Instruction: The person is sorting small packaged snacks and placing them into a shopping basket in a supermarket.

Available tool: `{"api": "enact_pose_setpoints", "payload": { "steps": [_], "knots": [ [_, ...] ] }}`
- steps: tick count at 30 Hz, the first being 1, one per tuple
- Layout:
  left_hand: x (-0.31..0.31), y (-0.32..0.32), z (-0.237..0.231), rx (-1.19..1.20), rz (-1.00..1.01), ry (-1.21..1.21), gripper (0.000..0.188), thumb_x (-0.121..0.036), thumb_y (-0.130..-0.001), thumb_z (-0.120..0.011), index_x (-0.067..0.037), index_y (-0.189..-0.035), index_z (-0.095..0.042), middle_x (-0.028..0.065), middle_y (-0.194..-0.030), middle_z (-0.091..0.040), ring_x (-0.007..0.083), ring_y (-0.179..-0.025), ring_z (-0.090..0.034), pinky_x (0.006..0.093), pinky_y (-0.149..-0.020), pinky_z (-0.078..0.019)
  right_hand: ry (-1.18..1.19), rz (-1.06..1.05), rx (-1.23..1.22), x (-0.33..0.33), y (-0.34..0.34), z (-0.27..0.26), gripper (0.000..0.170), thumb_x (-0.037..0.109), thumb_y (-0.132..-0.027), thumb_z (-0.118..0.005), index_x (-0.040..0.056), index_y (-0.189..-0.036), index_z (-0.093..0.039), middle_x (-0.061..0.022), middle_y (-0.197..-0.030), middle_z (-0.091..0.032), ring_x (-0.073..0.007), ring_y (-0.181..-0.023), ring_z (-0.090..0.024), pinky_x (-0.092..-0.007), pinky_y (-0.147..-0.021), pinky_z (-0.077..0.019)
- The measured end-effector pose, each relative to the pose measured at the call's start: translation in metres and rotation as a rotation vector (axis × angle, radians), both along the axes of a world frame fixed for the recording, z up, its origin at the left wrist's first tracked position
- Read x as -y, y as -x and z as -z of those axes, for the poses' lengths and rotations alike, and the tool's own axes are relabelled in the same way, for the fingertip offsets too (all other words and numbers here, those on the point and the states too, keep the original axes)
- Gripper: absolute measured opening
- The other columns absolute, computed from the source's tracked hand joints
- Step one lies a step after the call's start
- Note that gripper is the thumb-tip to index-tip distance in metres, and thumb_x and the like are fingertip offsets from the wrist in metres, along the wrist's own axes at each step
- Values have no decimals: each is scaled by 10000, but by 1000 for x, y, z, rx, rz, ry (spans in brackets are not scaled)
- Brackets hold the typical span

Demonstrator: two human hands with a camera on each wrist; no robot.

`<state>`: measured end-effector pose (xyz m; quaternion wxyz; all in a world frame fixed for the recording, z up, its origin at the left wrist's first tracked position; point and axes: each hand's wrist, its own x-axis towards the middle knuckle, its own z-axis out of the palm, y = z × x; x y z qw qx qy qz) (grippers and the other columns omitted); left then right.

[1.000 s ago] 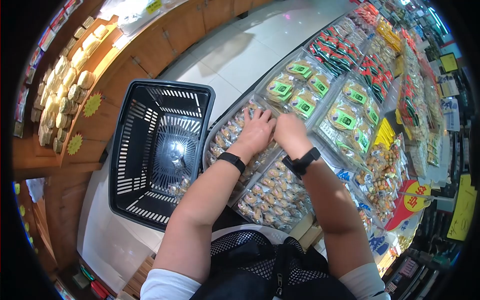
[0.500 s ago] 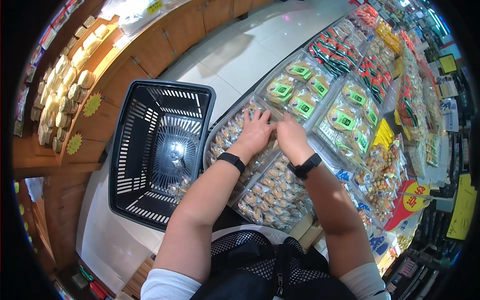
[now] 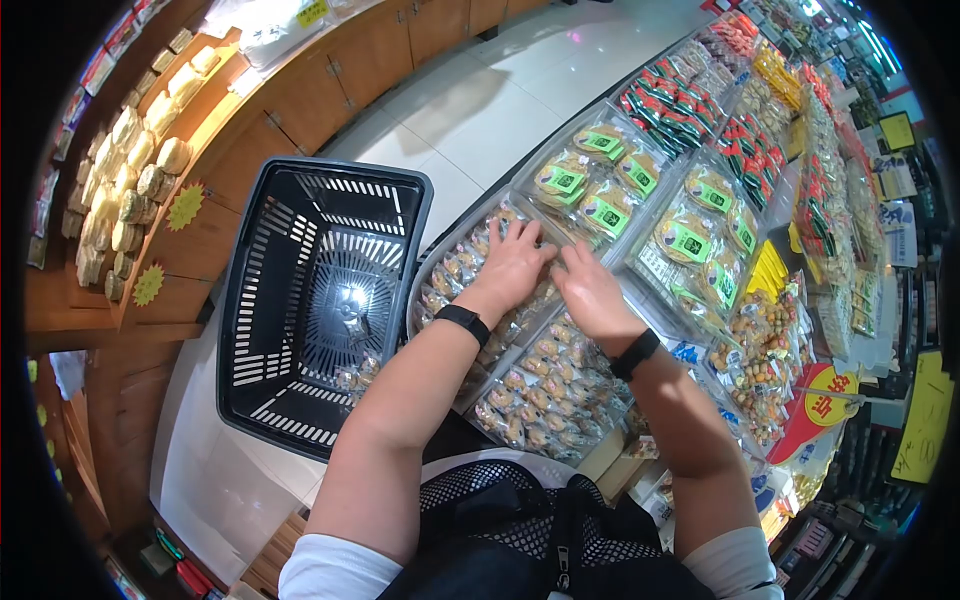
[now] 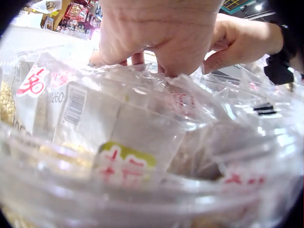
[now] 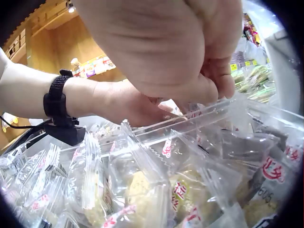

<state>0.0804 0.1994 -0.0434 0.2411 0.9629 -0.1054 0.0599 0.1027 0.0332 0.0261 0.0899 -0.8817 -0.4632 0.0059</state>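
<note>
My left hand (image 3: pixel 515 262) lies over a clear bin of small individually wrapped pastries (image 3: pixel 455 270), fingers spread and fingertips down among the wrappers. In the left wrist view, crinkled clear wrappers (image 4: pixel 99 114) with red and green print lie below that hand. Close beside it, my right hand (image 3: pixel 595 290) points toward the left fingertips, near the bin's divider. The right wrist view has its bent fingers (image 5: pixel 221 78) right at the bin's clear plastic edge (image 5: pixel 190 126); I cannot tell whether they pinch a wrapper. More wrapped pastries (image 5: pixel 142 190) fill the foreground there.
A black shopping basket (image 3: pixel 250 300) stands left of the bins, a few packets (image 3: pixel 360 375) at its bottom. Flat round packs with green labels (image 3: pixel 605 215) fill bins beyond my hands. A second pastry bin (image 3: pixel 545 385) is nearer me. Wooden cabinets (image 3: pixel 370 60) line the left.
My right hand has shifted slightly right and toward me, its fingers going from bunched to more extended. The left hand stays nearly in place over the pastry bin.
</note>
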Motion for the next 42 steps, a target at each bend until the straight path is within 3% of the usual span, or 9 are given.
{"api": "enact_pose_setpoints", "payload": {
  "steps": [8, 12, 14, 18, 24, 32, 34, 37, 42],
  "knots": [
    [-3, 9, -15, -10, 30, 45, 385, -183, -801, -737, -167, -1180, -669, 104, -1228, -541, 325, -1207, -464, 588, -1089, -303, 31, 47, -80, 10, 2, 17, 166, 42, -795, -560, -21, -924, -643, -149, -1007, -594, -313, -1051, -558, -395, -896, -491],
    [-23, 21, -60, 78, -2, 143, 444, -143, -797, -762, -144, -1227, -652, 154, -1305, -523, 351, -1250, -455, 513, -1088, -339, -58, 57, 0, 11, 11, 12, 210, 32, -788, -560, -18, -970, -652, -142, -1019, -587, -321, -1068, -551, -423, -969, -433],
    [-48, 32, -90, 141, -102, 357, 422, -122, -803, -760, -108, -1209, -649, 162, -1286, -530, 365, -1232, -479, 451, -1057, -396, -113, 67, 73, 12, 18, 1, 231, 26, -783, -560, -15, -989, -657, -138, -1019, -583, -320, -1075, -548, -436, -995, -410],
    [-115, 61, -114, 251, -373, 369, 315, -61, -830, -718, -67, -1141, -671, 140, -1231, -562, 320, -1145, -552, 379, -987, -455, -46, 92, 11, 15, 31, -7, 256, 18, -780, -557, 5, -1010, -666, -130, -1022, -575, -302, -1082, -543, -458, -1020, -368],
    [-189, 125, -81, 126, -729, 447, 225, -23, -860, -666, -45, -1082, -689, 96, -1098, -600, 226, -1038, -604, 319, -916, -478, -35, 122, 2, 5, 30, 4, 176, 38, -774, -581, 33, -919, -681, -115, -965, -589, -292, -1039, -546, -459, -962, -374],
    [-183, 168, -52, -11, -784, 559, 216, 15, -900, -627, -28, -1103, -684, 60, -1140, -582, 131, -1003, -589, 252, -858, -501, 95, 172, 83, -23, 0, 25, 107, 64, -760, -597, 50, -745, -702, -107, -881, -594, -303, -953, -553, -456, -857, -412],
    [-180, 166, -55, 15, -776, 566, 206, 1, -895, -632, -32, -1092, -686, 61, -1135, -588, 142, -1018, -595, 266, -865, -494, 184, 53, 19, -24, -9, 31, 120, 68, -756, -594, 54, -719, -708, -103, -869, -591, -293, -948, -558, -428, -811, -451],
    [-177, 166, -56, 52, -748, 548, 181, -46, -875, -644, -38, -1051, -686, 106, -1109, -606, 260, -1027, -610, 336, -893, -472, 170, -98, -24, -19, -16, 22, 118, 66, -752, -594, 56, -697, -698, -95, -869, -593, -289, -942, -559, -404, -781, -473],
    [-173, 166, -50, 22, -741, 542, 182, -45, -875, -644, -41, -1052, -688, 105, -1118, -610, 260, -1037, -614, 344, -901, -476, 129, -105, -68, -14, -19, -1, 96, 71, -760, -599, 58, -700, -673, -86, -860, -590, -294, -934, -556, -404, -807, -469]
  ]
}}
